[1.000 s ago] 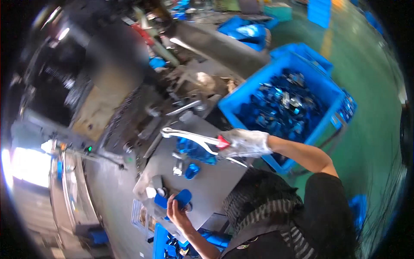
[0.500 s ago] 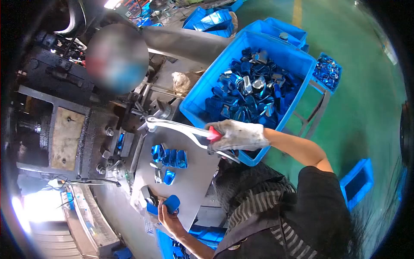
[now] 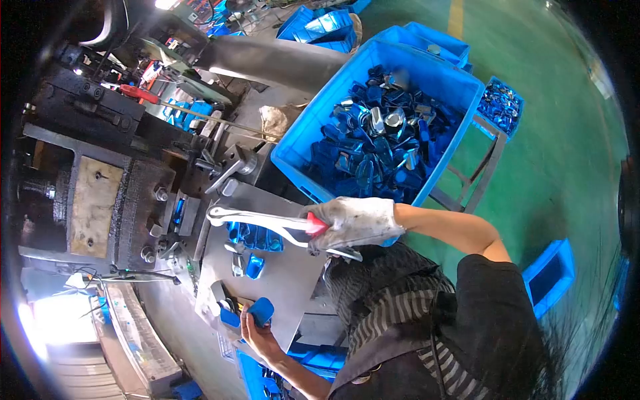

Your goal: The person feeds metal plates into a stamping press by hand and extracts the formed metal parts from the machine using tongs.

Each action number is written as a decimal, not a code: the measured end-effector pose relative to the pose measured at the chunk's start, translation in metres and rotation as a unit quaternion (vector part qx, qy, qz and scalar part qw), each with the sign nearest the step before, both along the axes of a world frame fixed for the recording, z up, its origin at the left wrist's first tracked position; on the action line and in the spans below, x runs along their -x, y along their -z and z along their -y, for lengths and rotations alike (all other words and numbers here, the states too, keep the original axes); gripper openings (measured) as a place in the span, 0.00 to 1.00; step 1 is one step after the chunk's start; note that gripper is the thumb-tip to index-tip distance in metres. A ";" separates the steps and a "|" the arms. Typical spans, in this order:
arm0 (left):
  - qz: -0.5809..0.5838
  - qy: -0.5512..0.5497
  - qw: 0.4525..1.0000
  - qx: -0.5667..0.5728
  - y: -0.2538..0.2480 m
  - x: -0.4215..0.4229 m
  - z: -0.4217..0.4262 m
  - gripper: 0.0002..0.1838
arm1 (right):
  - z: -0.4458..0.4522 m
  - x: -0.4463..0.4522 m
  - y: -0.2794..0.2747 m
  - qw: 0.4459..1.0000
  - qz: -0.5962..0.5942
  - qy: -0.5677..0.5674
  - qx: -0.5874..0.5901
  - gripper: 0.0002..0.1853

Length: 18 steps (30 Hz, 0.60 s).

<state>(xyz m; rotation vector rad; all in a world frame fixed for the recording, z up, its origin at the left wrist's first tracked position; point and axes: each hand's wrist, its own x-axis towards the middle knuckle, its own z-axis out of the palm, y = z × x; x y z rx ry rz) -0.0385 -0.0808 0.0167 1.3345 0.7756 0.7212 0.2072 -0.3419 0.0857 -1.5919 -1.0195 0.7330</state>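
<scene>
My right hand (image 3: 353, 223), in a stained white glove, is closed around the handles of long metal tongs (image 3: 257, 217) with a red part by the fingers. The tongs' rounded head points left over the grey metal table (image 3: 287, 280). Below it lie several shiny blue pieces (image 3: 257, 237), with one more blue piece (image 3: 255, 266) beside a silver part (image 3: 238, 265). My left hand (image 3: 259, 333), bare, pinches a flat blue piece (image 3: 261, 311) at the table's lower edge. Another blue piece (image 3: 229, 317) is just left of its fingers.
A large blue crate (image 3: 303, 177) full of blue and silver parts stands beyond my right hand. Dark machinery (image 3: 133, 207) with bolts fills the left side. A smaller blue bin (image 3: 550, 277) sits on the green floor at right; another blue crate (image 3: 320, 357) is below the table.
The view has turned and steadied, so most things appear farther left. The tongs have shifted slightly left and down with my right hand. My left hand still holds the blue piece.
</scene>
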 end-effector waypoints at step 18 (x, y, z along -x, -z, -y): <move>-0.057 0.139 0.983 -0.102 -0.027 -0.077 0.032 0.14 | 0.142 -0.005 -0.016 0.948 -0.257 0.152 -0.112 0.18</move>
